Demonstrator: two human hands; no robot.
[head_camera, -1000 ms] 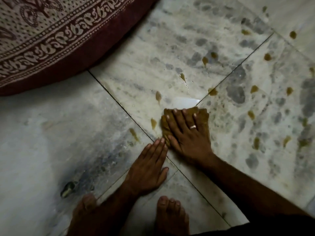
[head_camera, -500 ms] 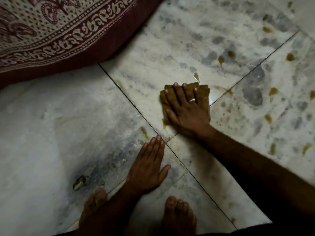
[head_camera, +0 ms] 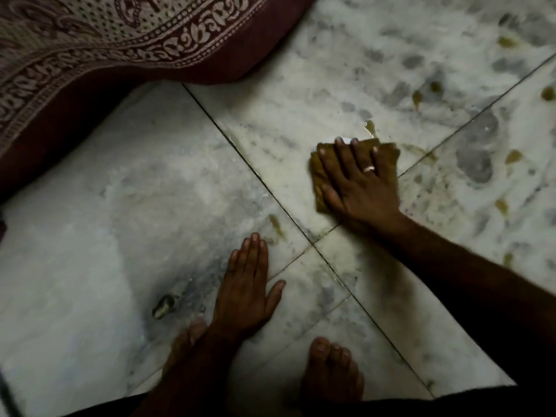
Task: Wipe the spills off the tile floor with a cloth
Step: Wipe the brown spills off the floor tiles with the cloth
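Observation:
My right hand [head_camera: 359, 182] presses flat on a folded brownish-yellow cloth [head_camera: 391, 156] on the pale marble tile floor [head_camera: 126, 206], fingers spread, a ring on one finger. Most of the cloth is hidden under the hand. A yellow-brown spill drop [head_camera: 370, 127] lies just beyond the fingertips. Another smear [head_camera: 276, 225] sits near the tile joint between my hands. Several more drops [head_camera: 513, 156] dot the tiles to the right. My left hand [head_camera: 248, 288] rests palm-down on the floor, empty, nearer to me.
A maroon and cream patterned fabric [head_camera: 90, 55] covers the upper left of the floor. My two bare feet [head_camera: 331, 374] stand at the bottom edge. A small dark chip [head_camera: 164, 305] marks the tile left of my left hand.
My right hand has pushed the cloth away from me across the tile, over the drops near the joint. The left hand stays planted on the floor.

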